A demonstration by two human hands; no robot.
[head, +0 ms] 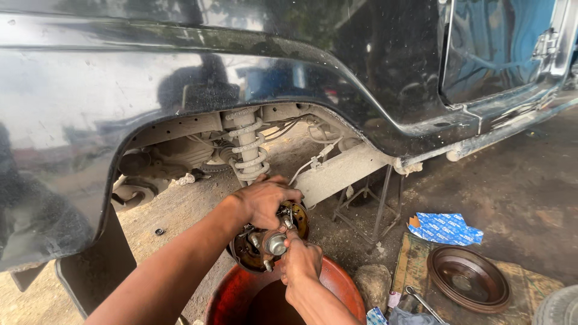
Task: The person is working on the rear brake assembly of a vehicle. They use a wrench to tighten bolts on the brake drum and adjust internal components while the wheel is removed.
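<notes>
A bare brake assembly (pixel 253 250) with a shiny hub spindle (pixel 276 244) sits in the wheel arch of a dark car (pixel 180 78), its wheel and drum off. My left hand (pixel 265 198) rests over the top of the assembly, fingers curled on its springs and parts. My right hand (pixel 301 260) comes up from below and pinches a small part or tool beside the spindle; what it holds is too small to tell. A dusty coil spring (pixel 250 150) hangs behind.
An orange-red basin (pixel 337 280) stands under the hub. A metal jack stand (pixel 373 204) props the car. On a mat at the right lie a rusty brake drum (pixel 468 278), a blue packet (pixel 447 227), a spanner (pixel 421 301), and a stone (pixel 373 283).
</notes>
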